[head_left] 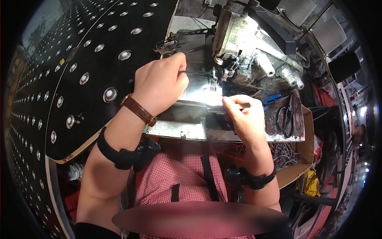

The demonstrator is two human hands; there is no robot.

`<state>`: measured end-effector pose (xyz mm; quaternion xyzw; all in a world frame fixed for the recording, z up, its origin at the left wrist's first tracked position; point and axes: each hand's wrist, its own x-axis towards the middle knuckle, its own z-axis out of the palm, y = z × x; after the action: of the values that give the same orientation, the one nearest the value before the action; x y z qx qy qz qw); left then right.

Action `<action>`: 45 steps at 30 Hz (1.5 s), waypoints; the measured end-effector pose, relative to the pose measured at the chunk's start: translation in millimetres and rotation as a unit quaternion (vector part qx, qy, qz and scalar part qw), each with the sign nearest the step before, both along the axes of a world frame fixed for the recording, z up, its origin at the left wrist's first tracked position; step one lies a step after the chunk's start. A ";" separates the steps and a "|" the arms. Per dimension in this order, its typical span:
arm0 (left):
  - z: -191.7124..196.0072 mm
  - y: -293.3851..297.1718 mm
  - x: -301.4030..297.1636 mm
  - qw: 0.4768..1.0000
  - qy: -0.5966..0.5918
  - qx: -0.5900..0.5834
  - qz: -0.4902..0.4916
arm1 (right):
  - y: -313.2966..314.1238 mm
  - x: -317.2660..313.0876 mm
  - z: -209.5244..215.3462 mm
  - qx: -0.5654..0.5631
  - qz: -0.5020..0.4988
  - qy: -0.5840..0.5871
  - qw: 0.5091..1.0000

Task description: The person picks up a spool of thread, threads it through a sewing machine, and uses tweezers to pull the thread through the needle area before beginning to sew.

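An industrial sewing machine stands ahead of me, its needle area brightly lit. My left hand is closed in a fist left of the presser foot, above the pale machine bed. A small dark bit shows at its fingers, too small to name. My right hand pinches with thumb and fingertips at the bed's front edge, just right of the foot. Something dark shows between its fingers, and I cannot make out what it is.
A black table with rows of metal studs fills the left. Black-handled scissors and a blue tool lie right of my right hand. Below them, a cardboard box holds tangled strips. Bent wire pieces sit beyond my left hand.
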<state>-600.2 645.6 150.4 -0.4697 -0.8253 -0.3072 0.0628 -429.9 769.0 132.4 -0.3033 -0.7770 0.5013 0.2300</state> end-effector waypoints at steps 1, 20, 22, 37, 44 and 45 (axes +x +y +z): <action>-0.4 -0.9 -0.3 1.000 0.001 -0.001 -0.002 | -2.3 2.9 1.0 -0.038 0.016 0.013 0.999; 6.2 -0.5 1.4 0.999 -0.033 -0.035 0.009 | -61.7 36.2 -72.9 0.418 0.003 0.014 0.908; 6.4 -0.4 1.8 0.999 -0.028 -0.043 0.011 | -55.0 44.1 -75.4 0.447 -0.092 0.014 0.890; 2.6 4.5 -18.4 0.995 -0.077 -0.061 0.019 | -59.0 80.8 -0.6 0.300 0.009 0.142 0.943; 17.8 8.3 -28.6 0.958 -0.281 0.001 -0.060 | 2.8 73.1 4.1 0.298 0.005 0.014 0.955; 19.3 8.9 -31.8 0.958 -0.281 0.000 -0.059 | 3.1 70.1 4.8 0.290 0.012 0.029 0.957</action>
<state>-632.0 654.5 169.8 -0.4120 -0.7804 -0.4304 -0.1897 -359.7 772.1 137.1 -0.1996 -0.8855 0.2661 0.3243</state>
